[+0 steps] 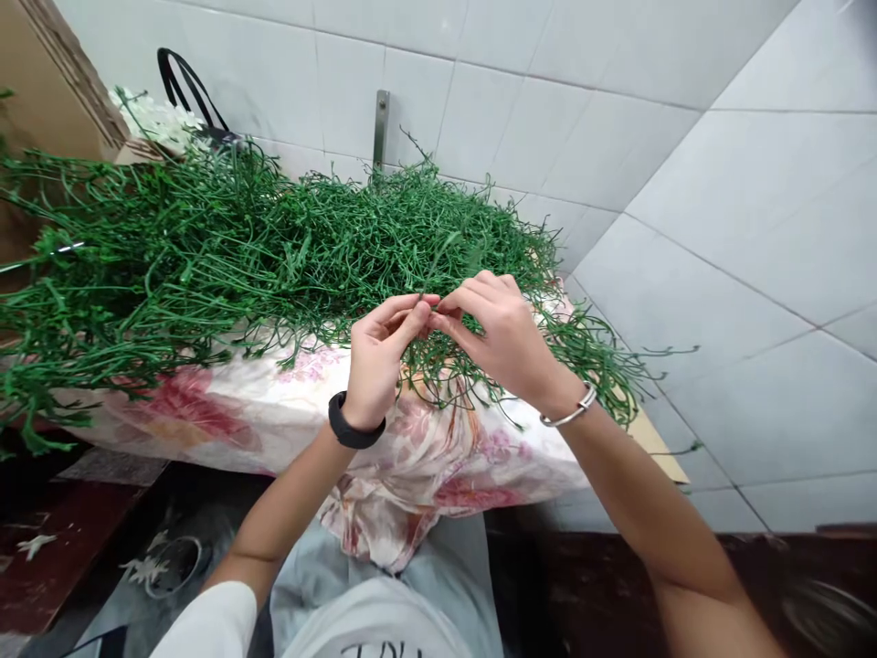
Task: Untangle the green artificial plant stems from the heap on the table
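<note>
My left hand (382,355), with a black band at the wrist, pinches a thin green artificial plant stem (438,256) between thumb and fingers. Right beside it, fingertips nearly meeting, my right hand (499,336) is closed in a pinch at the same stem. The stem's upper end is blurred, and the part between my fingertips is mostly hidden. Behind and below both hands spreads a big heap of green artificial stems (274,238) with small forked tips. The heap lies on a floral cloth (288,429).
White flowers (157,119) and a black strap (192,87) stand at the back left near cardboard (65,82). A tiled wall (548,110) closes off the back and right. Low at the left is a cup (182,562) beside loose white flowers (147,570).
</note>
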A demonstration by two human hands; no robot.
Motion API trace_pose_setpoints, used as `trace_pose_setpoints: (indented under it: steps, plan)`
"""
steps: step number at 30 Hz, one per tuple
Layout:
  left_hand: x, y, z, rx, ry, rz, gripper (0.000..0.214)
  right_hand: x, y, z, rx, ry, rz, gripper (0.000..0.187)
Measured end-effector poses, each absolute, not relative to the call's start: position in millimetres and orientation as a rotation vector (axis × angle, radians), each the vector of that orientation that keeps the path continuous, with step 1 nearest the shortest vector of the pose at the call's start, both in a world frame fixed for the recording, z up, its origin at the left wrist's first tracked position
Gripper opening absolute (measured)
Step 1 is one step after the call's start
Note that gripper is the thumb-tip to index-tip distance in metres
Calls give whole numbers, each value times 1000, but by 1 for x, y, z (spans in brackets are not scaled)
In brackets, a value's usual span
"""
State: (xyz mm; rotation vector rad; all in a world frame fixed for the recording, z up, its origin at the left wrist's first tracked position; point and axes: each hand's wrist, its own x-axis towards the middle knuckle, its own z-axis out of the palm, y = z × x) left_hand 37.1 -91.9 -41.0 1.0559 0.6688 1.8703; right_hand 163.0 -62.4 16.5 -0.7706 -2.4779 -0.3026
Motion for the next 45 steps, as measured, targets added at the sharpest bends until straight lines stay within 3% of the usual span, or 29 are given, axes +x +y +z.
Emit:
trace_pose_setpoints:
  steps: [5,11,16,22,26,30,40,45]
  plan:
    - [33,-89,-48,1268,893,2112,7,167,-60,22,-728,-2615,-439,21]
    - [31,-96,-47,1310,994,1929,13,177,-53,30,-546,-2721,-653,24]
    - [12,-90,-48,1103,939,2154,15,205,-39,45,-669,-2595,-645,31]
    - [16,-84,-39,829,702,1960,16,207,-29,30,-823,-2664,-733,20]
    - [26,-85,-33,689,650,1916,14,186,-43,19,-815,-2561,-541,26]
    - [32,-85,-32,672,622,1926,10,163,-61,16,-716,-2491,-265,18]
    - [34,-86,-40,976,696,1931,16,153,-69,15,-762,-2413,-231,15]
    - [38,-89,-41,1080,706,1912,18,160,-66,13,-703,-2481,-438,21]
